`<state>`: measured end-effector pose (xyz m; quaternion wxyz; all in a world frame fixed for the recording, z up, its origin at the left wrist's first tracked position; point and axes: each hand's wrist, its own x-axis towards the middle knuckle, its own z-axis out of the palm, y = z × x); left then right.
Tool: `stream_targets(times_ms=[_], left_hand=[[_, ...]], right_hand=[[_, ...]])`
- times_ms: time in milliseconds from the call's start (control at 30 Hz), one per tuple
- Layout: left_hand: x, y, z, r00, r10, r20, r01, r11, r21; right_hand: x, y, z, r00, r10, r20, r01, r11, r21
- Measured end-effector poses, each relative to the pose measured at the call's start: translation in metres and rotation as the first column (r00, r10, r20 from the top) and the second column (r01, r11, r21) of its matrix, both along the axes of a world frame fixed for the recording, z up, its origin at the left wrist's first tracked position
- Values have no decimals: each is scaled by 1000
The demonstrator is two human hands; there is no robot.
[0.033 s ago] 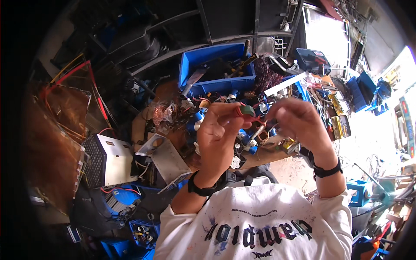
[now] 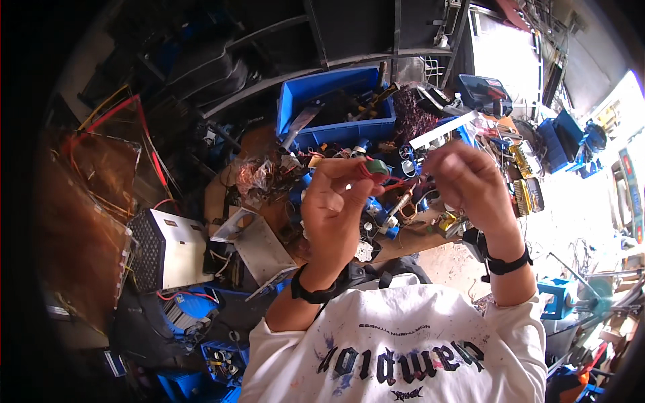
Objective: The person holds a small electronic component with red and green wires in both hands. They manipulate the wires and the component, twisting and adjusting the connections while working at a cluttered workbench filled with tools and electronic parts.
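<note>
Above the cluttered workbench, my left hand [image 2: 336, 208] pinches a small green ring-shaped coil [image 2: 375, 165] wound with red wire between thumb and index finger. From the coil, thin red wire [image 2: 402, 182] stretches to the right, toward my right hand [image 2: 468, 181]. Those fingers are curled together at the wire's far end and slightly smeared by motion. Beneath the hands lie blue and white cylindrical parts [image 2: 386, 225] and loose wires.
A blue bin [image 2: 342, 127] with tools stands at the back of the bench. Copper-coloured wire scraps [image 2: 255, 178] lie to the left. An opened metal housing [image 2: 259, 245] and a white perforated case [image 2: 176, 245] sit further left. Yellow bit sets [image 2: 527, 195] lie at right.
The coil and my left hand have shifted slightly left. My right hand has moved a little right and up, so the red wire spans a wider gap.
</note>
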<state>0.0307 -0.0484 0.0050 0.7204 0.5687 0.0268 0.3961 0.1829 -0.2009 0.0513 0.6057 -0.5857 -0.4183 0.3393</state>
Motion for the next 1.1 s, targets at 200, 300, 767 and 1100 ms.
stream_targets(times_ms=[200,300,767,1100], left_hand=[[2,3,1,999,-39,-23,37,994,-98],[3,3,0,999,-21,-40,17,995,-98],[8,-7,-4,997,77,1,-77,995,69],[8,-12,-15,980,170,106,-196,916,349]], right_hand=[[6,8,-14,859,-16,-512,226,909,351],[6,1,-5,954,-38,-298,87,984,154],[-33,7,4,925,-181,335,245,956,-160],[-32,13,-4,972,-227,64,234,963,-136]])
